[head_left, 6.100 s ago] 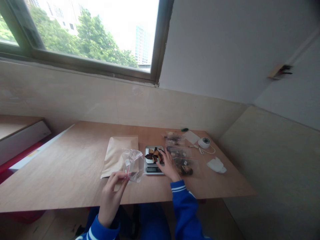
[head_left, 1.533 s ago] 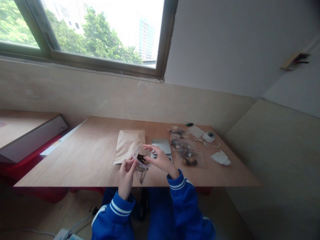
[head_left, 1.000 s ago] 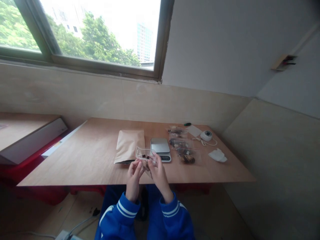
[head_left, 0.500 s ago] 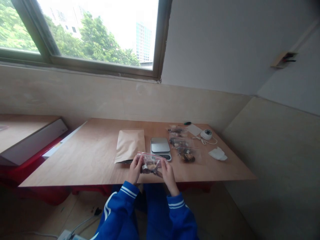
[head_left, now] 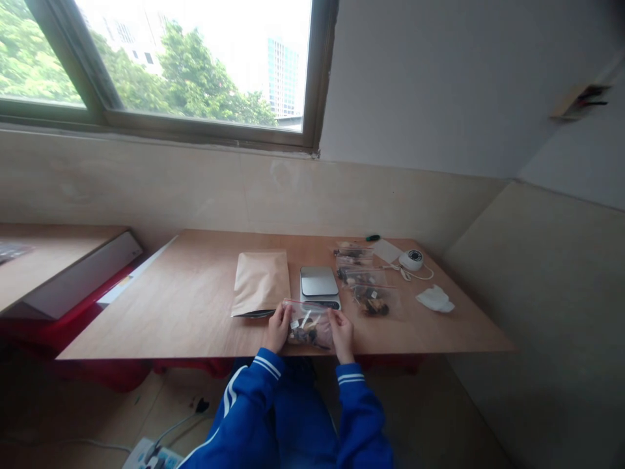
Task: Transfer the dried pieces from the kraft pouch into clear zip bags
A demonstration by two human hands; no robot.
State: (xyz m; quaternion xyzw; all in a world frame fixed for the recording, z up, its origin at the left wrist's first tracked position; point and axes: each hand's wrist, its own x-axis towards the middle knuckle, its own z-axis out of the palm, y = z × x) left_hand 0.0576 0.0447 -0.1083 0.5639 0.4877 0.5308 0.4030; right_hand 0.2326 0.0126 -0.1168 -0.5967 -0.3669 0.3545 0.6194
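Note:
Between both hands I hold a clear zip bag (head_left: 310,327) with a red seal line along its top and dark and light dried pieces inside. My left hand (head_left: 278,327) pinches its upper left corner. The upper right corner is gripped by my right hand (head_left: 342,332). Just behind the bag stands a kitchen scale (head_left: 319,282) with a bare metal plate; the bag overlaps its front edge. A brown kraft paper pouch (head_left: 261,283) lies flat to the left of the scale, its dark opening toward me.
Several filled zip bags (head_left: 374,303) lie right of the scale. Beyond them are a white card (head_left: 387,251), a green-handled tool (head_left: 373,238) and a white round device with a cable (head_left: 411,260). Crumpled white tissue (head_left: 435,299) rests near the right edge of the wooden table (head_left: 185,299).
The zip bag has come flatter and wider between my hands, its contents spread out more. My view has shifted slightly; the things on the table stay in place.

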